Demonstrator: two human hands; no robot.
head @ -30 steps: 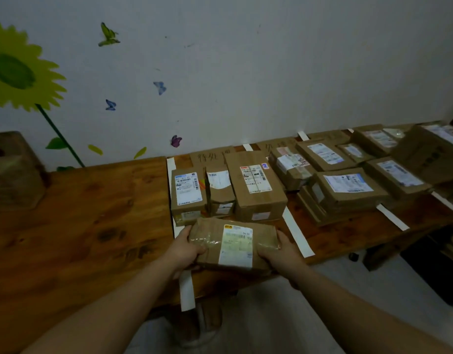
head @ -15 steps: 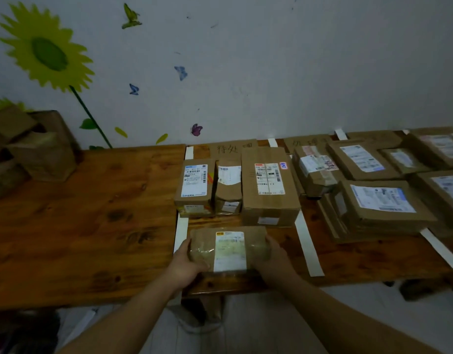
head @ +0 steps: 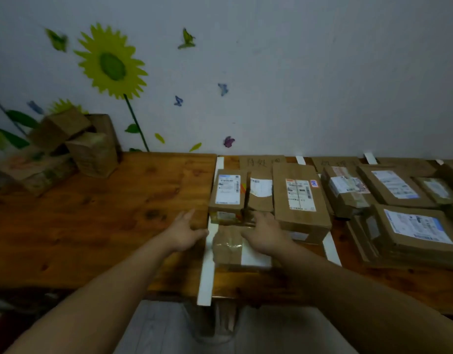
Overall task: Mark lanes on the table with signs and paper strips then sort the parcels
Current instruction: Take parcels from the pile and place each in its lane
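The taped brown parcel point(head: 228, 249) lies flat on the desk point(head: 118, 213), label up, between the two hands and on the wrist side of their fingertips. It is in the lane below the handwritten cardboard sign point(head: 261, 162). Its long axis seems to run across the lane, from the left hand point(head: 186, 232) toward the right hand point(head: 267, 237), which hides that end. Both hands' fingers are loose and straight and grip nothing. The left fingers point(head: 188, 215) are clear of it, and the right may brush its far edge. A clean finish means drawing both hands straight off without nudging the paper strip point(head: 207, 267) just inward of the left fingers, and leaving the parcel square to the boxes point(head: 228, 192) ahead of the fingertips.
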